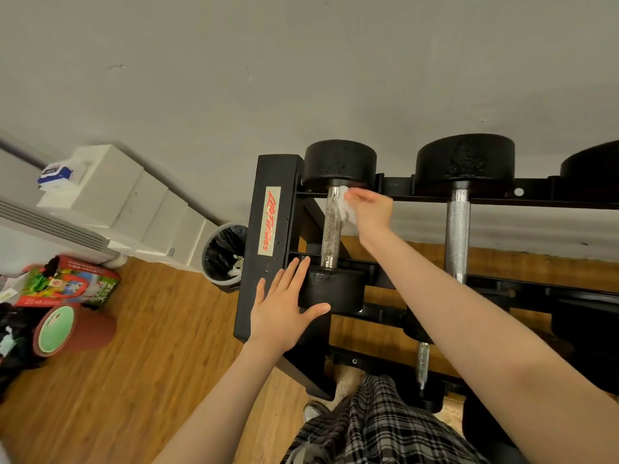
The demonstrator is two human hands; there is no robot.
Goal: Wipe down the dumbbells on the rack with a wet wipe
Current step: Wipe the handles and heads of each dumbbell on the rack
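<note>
A black dumbbell [331, 226] with a chrome knurled handle lies at the left end of the black rack [268, 229]. My right hand [370, 212] holds a white wet wipe [345, 209] against the upper part of that handle, just below the far weight head. My left hand [284, 306] lies flat with straight fingers on the near weight head and the rack's end plate. A second dumbbell [459, 209] sits to the right on the same shelf, and part of a third shows at the far right edge.
A grey bin [224, 252] with a black liner stands on the wood floor left of the rack. A white heater [110, 209] along the wall carries a wipe packet [55, 174]. Boxes and a red tub [72, 329] lie at the left. Lower shelves hold more dumbbells.
</note>
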